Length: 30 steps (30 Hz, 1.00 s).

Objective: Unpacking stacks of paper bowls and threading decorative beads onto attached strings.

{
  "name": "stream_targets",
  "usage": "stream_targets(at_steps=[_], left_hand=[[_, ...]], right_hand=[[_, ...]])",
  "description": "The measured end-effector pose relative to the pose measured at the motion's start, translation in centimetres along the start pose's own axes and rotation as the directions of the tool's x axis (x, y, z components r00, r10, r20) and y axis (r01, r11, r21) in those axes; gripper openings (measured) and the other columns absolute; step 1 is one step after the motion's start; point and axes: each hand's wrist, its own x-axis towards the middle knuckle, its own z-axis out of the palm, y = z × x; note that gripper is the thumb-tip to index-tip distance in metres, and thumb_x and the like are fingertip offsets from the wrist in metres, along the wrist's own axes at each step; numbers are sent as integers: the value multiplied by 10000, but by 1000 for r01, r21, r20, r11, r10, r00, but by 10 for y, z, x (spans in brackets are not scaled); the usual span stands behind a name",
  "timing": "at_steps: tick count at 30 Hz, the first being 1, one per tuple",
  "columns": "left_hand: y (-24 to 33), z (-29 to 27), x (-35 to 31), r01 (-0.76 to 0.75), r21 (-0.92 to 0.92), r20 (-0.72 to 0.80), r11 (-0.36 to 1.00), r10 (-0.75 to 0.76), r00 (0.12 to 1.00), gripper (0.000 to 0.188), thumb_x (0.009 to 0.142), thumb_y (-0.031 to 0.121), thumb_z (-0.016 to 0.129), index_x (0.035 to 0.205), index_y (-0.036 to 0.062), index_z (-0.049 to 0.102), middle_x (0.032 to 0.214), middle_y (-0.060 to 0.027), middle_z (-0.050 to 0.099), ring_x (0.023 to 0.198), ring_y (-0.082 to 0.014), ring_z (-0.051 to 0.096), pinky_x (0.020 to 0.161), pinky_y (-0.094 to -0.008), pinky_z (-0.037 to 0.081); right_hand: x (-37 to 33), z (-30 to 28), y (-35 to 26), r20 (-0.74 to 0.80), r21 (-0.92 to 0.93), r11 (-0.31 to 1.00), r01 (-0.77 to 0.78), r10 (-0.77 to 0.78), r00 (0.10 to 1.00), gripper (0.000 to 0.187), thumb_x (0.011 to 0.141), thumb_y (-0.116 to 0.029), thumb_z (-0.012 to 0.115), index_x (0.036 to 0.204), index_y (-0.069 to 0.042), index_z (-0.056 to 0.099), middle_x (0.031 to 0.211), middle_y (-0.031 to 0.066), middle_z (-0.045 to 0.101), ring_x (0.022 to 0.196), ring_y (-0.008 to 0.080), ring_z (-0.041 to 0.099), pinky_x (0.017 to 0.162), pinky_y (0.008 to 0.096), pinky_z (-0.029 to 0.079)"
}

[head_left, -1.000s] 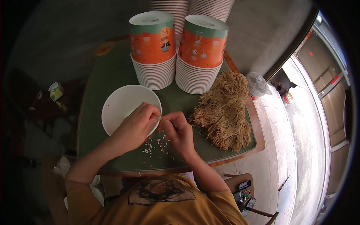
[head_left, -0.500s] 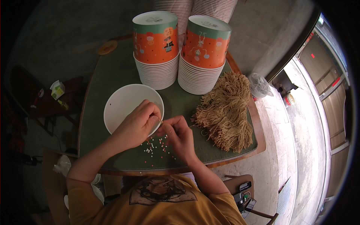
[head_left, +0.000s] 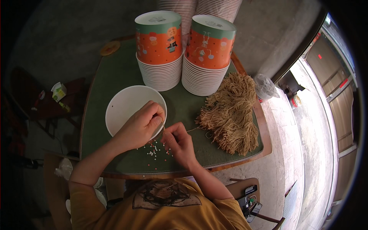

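My left hand [head_left: 145, 123] is closed in a pinch over the near right rim of a white paper bowl [head_left: 122, 105]. A thin tan string [head_left: 163, 124] stretches from its fingertips down to my right hand [head_left: 180, 145], which pinches it too. A stretch of the string comes out on the right side of that hand, toward a thick bundle of tan strings [head_left: 232, 115]. Small white and pink beads [head_left: 154, 152] lie scattered on the green tabletop just left of my right hand. Whether a bead sits in the fingertips is too small to tell.
Two tall stacks of paper bowls, the left stack [head_left: 159, 46] and the right stack [head_left: 210, 50], stand upside down at the back, with more behind. A clear plastic bag [head_left: 265, 87] is beyond the table's right edge. A stool [head_left: 247, 195] holding small devices stands near right.
My right hand has dropped slightly and its fingers have come away from the left hand's, so a longer piece of string shows between them. My left hand has barely moved.
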Motion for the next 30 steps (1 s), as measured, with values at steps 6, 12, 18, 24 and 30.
stream_targets(at_steps=[6,12,18,24,30], left_hand=[[3,5,2,-30,54,30,998,29,999,18,916,38,491,904,24,494,906,-114,518,826,-268,547,760,-360,453],[9,4,4,17,70,85,997,-23,996,46,920,42,488,888,17,466,885,-115,497,812,-277,543,751,-354,447],[9,6,4,-48,116,105,992,36,994,23,903,11,491,892,2,473,888,-116,507,811,-284,543,742,-359,445],[15,6,-3,-59,191,42,980,52,998,45,888,9,516,915,12,481,900,-121,526,833,-286,556,752,-359,450],[37,-12,-26,-67,447,194,892,-24,981,199,842,69,619,1011,45,517,947,-120,574,902,-317,565,822,-413,436]], right_hand=[[-7,5,4,-58,-97,994,53,-59,997,72,972,-108,535,976,-67,476,725,-32,519,640,25,449,575,186,375],[-5,2,-16,-132,-304,949,77,-123,984,197,924,-80,605,1106,-73,531,578,-8,423,545,23,382,498,214,340],[-7,2,-9,-112,-378,906,188,-246,963,108,941,-100,587,1041,-76,554,680,62,591,583,74,558,560,247,466],[-10,17,0,-166,-188,974,128,-160,973,109,968,-133,553,1022,-46,515,764,45,618,689,59,565,615,254,471],[-14,19,-4,-187,29,988,149,-141,972,106,983,-131,534,1049,-48,540,723,-54,518,661,15,452,587,187,390]])
